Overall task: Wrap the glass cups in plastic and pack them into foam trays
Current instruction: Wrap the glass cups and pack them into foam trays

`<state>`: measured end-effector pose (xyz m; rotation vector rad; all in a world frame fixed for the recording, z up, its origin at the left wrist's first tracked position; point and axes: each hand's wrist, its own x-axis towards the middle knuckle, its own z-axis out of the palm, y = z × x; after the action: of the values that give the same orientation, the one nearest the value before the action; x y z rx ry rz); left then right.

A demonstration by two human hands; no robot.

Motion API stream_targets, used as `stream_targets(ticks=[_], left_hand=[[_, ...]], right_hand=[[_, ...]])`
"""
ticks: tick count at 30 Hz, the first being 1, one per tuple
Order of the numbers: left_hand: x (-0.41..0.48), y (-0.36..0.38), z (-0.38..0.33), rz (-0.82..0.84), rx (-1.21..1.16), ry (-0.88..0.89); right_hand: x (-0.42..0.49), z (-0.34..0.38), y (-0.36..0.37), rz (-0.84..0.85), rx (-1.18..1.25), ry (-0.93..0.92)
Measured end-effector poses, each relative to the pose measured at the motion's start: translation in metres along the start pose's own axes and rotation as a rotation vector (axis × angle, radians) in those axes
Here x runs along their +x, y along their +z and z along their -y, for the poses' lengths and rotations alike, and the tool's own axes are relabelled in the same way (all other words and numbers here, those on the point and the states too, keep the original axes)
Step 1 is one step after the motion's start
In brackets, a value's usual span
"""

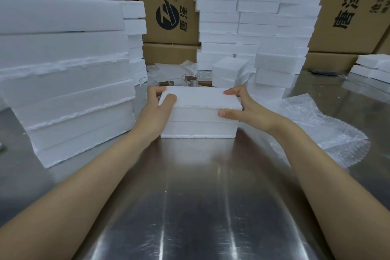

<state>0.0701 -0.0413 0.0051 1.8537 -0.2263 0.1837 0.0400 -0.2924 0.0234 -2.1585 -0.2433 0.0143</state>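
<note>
A white foam tray box (200,126) stands on the steel table, a foam lid (200,98) lying on top of it. My left hand (157,103) grips the lid's left end, thumb on top and fingers behind. My right hand (242,104) grips its right end, thumb on the front edge and fingers over the far corner. Behind the box stand several glass cups (190,81) with brown handles, partly hidden by the lid. The inside of the box is hidden.
A tall pile of large foam slabs (67,82) rises at the left. Stacks of small foam trays (253,27) stand behind and to the right. Bubble wrap (316,120) lies right of the box. Cardboard cartons (168,6) line the back. The steel table (200,196) reaches toward me.
</note>
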Motion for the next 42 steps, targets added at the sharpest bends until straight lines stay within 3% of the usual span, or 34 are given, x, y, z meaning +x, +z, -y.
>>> stream_targets(ticks=[6, 12, 15, 20, 26, 30, 34, 38, 42], left_hand=[[0.003, 0.001, -0.003, 0.048, -0.172, -0.093], [-0.002, -0.004, -0.019, 0.155, -0.477, -0.363], [-0.005, -0.008, -0.022, 0.253, -0.553, -0.401], [-0.017, -0.003, -0.029, 0.313, -0.623, -0.418], [-0.02, 0.001, -0.038, 0.392, -0.602, -0.589], [-0.019, -0.001, -0.039, 0.356, -0.511, -0.604], [-0.025, 0.003, -0.045, 0.273, -0.575, -0.56], [-0.03, 0.007, -0.052, 0.121, -0.762, -0.435], [-0.035, 0.015, -0.051, 0.035, -0.815, -0.415]], right_hand=[[-0.001, 0.001, 0.0, -0.005, -0.009, 0.005], [0.002, -0.004, -0.003, 0.088, -0.152, 0.026], [0.003, -0.006, -0.004, 0.061, -0.167, -0.001], [0.0, -0.008, -0.011, 0.057, -0.089, 0.006], [-0.007, -0.011, -0.015, 0.069, 0.116, -0.016], [-0.002, -0.018, -0.01, 0.058, 0.285, -0.036], [0.004, -0.026, -0.001, 0.019, 0.396, -0.048], [0.01, -0.03, 0.009, -0.138, 0.268, -0.075], [0.019, -0.027, 0.011, -0.34, 0.292, 0.033]])
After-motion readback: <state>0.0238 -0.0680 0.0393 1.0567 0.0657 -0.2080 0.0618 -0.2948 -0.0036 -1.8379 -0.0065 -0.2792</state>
